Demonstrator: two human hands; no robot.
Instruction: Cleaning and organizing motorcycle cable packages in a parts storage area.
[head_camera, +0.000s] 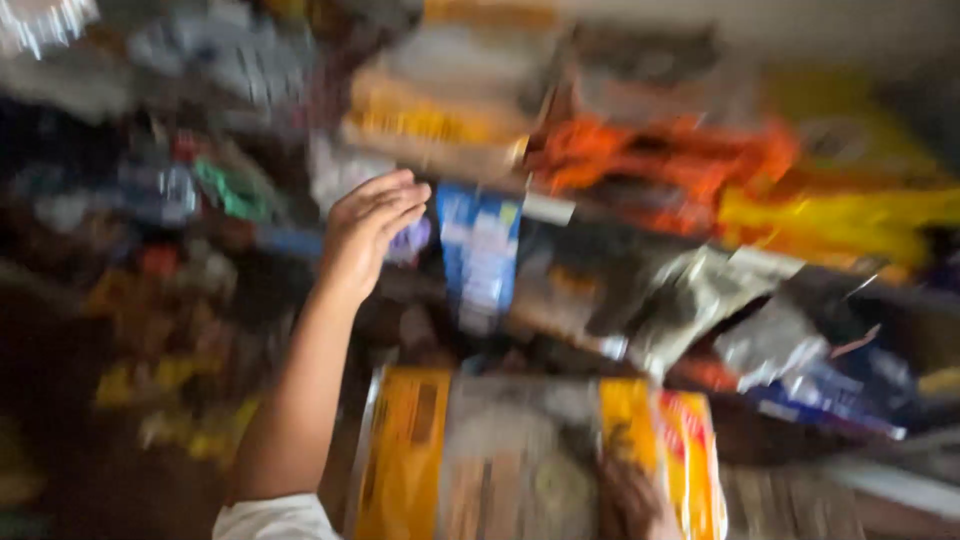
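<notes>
The whole frame was heavily blurred, so only coarse shapes and colours could be made out. The left hand (368, 225) was raised in the upper middle-left of the frame, at the end of a bare forearm that rose from a white sleeve (272, 518) at the bottom edge. Its fingers (400, 195) were held straight and close together, slightly curled, and nothing was clamped in them. They were pointed toward a blue and white packet (482, 255) that was seen just to their right, hanging or standing among shelves crowded with packaged goods; whether the packet was touched could not be told.

The right hand (630, 500) was seen only in part at the bottom edge, right of centre, laid against a large yellow and grey package (500, 460) that filled the lower middle of the frame. The package appeared to be held from its right side, but how the fingers of this hand stood could not be told through the blur.

Orange packets (650, 160) were stacked in the upper middle-right, and yellow packets (840, 220) were ranged at the right. Silvery dark pouches (700, 295) were seen right of centre, between the blue packet and the right edge. Small mixed items (170, 200), too smeared to be named, were spread across the left of the frame.
</notes>
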